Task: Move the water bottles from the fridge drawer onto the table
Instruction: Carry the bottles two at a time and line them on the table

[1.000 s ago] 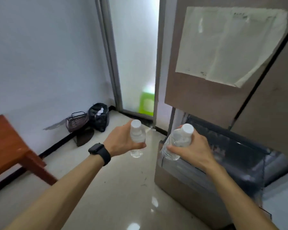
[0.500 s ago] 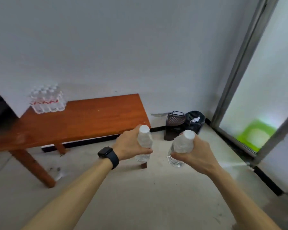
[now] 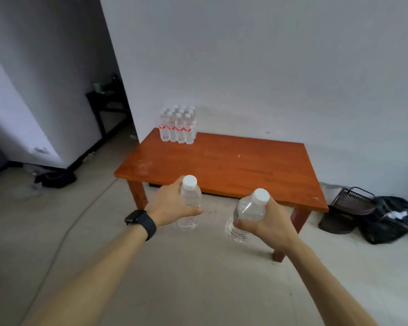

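— Since half a second ago the view swings left, so the worktop now sits square ahead instead of off to the left. The cluster of red-labelled bottles stands at its far left corner, higher in the picture than before.

— And the hands?

— Both grip just as they did. The left hand, with a dark watch on its wrist, is wrapped round the first bottle, clear with a white cap and upright. The right hand clasps the second bottle, which tilts with its cap up and to the right.

— Are those two on the worktop yet?

— No. Both hang in the air before its near edge, over the floor, apart from each other.

— What else has shifted?

— The wire basket and the black bag, earlier just behind the hands, now lie far right on the floor, beside the worktop's right leg. At the left a dark passage has come into view, with a dark heap on the floor.
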`<action>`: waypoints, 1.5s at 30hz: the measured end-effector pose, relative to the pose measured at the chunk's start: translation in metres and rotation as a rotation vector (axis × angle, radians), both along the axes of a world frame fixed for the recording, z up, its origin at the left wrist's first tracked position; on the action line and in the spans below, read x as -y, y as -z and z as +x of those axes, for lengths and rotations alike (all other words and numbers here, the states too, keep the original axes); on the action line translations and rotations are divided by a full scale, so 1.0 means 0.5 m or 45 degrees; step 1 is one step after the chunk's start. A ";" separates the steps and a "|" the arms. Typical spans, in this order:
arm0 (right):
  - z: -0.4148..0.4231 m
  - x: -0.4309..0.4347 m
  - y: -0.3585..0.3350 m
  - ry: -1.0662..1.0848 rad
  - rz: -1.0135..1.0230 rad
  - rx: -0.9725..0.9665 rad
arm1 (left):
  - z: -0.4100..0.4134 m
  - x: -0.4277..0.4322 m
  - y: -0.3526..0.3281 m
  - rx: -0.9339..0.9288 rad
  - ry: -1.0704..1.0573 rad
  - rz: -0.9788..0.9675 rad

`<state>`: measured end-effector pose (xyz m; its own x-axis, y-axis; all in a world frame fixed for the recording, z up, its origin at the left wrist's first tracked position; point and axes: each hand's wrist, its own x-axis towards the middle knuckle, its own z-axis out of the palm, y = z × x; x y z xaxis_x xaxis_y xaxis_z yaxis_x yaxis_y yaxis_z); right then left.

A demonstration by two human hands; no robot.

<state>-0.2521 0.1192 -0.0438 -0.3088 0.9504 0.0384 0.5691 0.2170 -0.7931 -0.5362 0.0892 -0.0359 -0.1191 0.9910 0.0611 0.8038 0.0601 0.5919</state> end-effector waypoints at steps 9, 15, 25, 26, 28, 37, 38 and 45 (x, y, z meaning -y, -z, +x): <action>-0.225 -0.203 0.045 -0.100 -0.053 0.007 | -0.228 -0.135 0.076 -0.088 -0.156 -0.092; -0.365 -0.414 0.077 -0.147 -0.098 0.021 | -0.353 -0.327 0.106 -0.018 -0.209 -0.144; -0.580 -0.718 0.144 -0.142 -0.206 0.096 | -0.523 -0.617 0.129 0.139 -0.207 -0.188; -0.606 -0.743 0.154 -0.132 -0.217 0.114 | -0.541 -0.642 0.137 0.156 -0.206 -0.199; -0.659 -0.792 0.177 -0.114 -0.225 0.150 | -0.580 -0.694 0.156 0.176 -0.189 -0.221; -0.912 -0.992 0.290 -0.057 -0.351 0.264 | -0.780 -0.950 0.258 0.224 -0.139 -0.351; -0.935 -1.010 0.295 -0.060 -0.341 0.308 | -0.802 -0.976 0.266 0.245 -0.140 -0.364; -1.061 -1.119 0.315 0.082 -0.396 0.462 | -0.911 -1.145 0.303 0.342 -0.025 -0.392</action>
<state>-0.7825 0.6786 -0.2012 -0.1899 0.9172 -0.3503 0.8255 -0.0440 -0.5627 -0.9915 0.6616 -0.1874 -0.1092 0.9555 -0.2741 0.6201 0.2810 0.7325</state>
